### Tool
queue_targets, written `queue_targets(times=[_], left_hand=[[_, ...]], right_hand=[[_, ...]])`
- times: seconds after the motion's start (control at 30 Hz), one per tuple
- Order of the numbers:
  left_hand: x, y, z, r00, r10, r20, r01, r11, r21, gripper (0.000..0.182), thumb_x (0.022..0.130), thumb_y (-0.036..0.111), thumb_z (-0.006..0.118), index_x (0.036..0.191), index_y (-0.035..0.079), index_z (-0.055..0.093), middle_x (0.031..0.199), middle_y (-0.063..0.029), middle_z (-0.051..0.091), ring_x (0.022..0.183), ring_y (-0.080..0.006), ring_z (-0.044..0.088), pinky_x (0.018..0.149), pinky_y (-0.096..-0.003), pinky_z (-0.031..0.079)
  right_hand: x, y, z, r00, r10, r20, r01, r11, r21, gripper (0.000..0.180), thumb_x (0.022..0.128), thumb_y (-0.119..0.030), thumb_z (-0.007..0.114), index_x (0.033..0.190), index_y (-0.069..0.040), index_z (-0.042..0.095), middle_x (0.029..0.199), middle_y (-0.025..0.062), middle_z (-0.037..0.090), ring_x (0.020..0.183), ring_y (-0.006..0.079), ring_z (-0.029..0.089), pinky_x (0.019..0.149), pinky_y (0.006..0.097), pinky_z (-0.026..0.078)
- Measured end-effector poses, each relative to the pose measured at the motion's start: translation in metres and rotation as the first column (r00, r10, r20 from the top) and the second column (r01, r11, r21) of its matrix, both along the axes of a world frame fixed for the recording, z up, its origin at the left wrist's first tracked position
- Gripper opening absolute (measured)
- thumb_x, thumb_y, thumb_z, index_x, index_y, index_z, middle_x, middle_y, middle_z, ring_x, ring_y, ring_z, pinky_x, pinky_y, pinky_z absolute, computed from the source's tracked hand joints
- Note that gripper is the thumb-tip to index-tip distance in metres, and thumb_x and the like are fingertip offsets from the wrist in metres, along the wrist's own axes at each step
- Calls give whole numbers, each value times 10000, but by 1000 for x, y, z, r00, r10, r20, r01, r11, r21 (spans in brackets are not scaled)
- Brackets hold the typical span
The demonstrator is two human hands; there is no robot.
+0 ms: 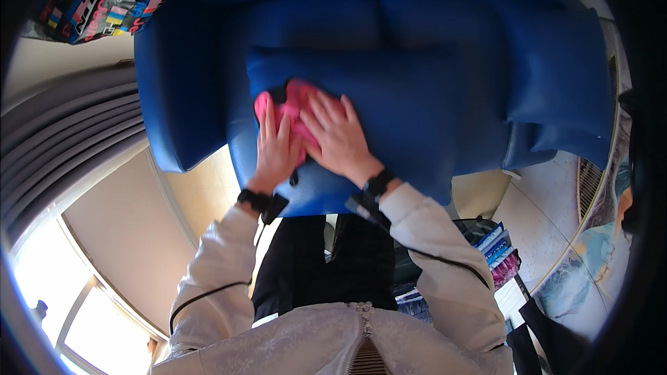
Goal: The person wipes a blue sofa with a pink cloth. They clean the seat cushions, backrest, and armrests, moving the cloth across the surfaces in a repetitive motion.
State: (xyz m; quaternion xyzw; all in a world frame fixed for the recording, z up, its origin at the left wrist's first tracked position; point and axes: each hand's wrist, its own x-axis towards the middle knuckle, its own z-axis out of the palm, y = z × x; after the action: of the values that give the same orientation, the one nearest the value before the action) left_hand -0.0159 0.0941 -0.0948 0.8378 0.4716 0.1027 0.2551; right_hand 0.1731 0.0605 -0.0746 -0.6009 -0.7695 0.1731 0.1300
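Observation:
A bright pink cloth item (299,92) with black trim lies on the left part of a blue cushion (406,109) on the sofa. Its exact kind is hard to tell, since my hands cover much of it and it is slightly blurred. My left hand (277,151) rests on its left side, palm down, fingers pointing away from me. On its right side lies my right hand (336,138), also palm down with the fingers spread. Between my wrists, a small dark end or strap (294,178) sticks out towards me.
The blue sofa (312,15) has another cushion (557,67) at its right end. A printed bag (112,8) is at the upper left, beyond gathered grey curtains (73,120). Packaged goods (495,250) stand low beside my right forearm. Black straps with cables sit on both wrists.

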Motion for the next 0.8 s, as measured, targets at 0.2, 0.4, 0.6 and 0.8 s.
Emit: queue_targets(times=[0.2, 0.4, 0.6, 0.8], left_hand=[[95, 111, -20, 963, -17, -267, 18, 1000, 5, 494, 946, 410, 469, 1376, 172, 511, 1429, -124, 476, 1329, -354, 411, 1094, -517, 311], [179, 94, -7, 904, -132, -406, 101, 990, -97, 475, 951, 411, 393, 1332, 171, 545, 1403, -92, 514, 1295, -301, 458, 1070, -512, 319], [276, 27, 4, 943, -238, -233, 222, 970, -95, 547, 928, 424, 467, 1404, 155, 471, 1475, -143, 421, 1384, -341, 341, 1094, -565, 246], [296, -36, 21, 838, -533, -119, 542, 837, 72, 479, 923, 319, 502, 1363, 132, 521, 1484, -131, 399, 1404, -359, 284, 1136, -571, 155]], right_hand=[[53, 77, -22, 942, -329, 65, 324, 943, 70, 435, 872, -379, 562, 1208, -108, 619, 1256, 112, 597, 1220, 282, 492, 1052, 555, 315], [128, 55, -36, 860, -499, 102, 494, 866, 71, 448, 859, -412, 572, 1160, -86, 637, 1255, 110, 596, 1225, 280, 488, 1034, 562, 324], [213, -10, -45, 662, -746, 71, 746, 665, 36, 626, 881, -425, 567, 1381, -60, 473, 1423, 181, 459, 1317, 351, 420, 1070, 518, 323], [211, -111, -55, 274, -851, -447, 785, 467, -407, 545, 987, -351, 441, 1408, -6, 418, 1415, 226, 453, 1278, 406, 447, 1071, 410, 358]])
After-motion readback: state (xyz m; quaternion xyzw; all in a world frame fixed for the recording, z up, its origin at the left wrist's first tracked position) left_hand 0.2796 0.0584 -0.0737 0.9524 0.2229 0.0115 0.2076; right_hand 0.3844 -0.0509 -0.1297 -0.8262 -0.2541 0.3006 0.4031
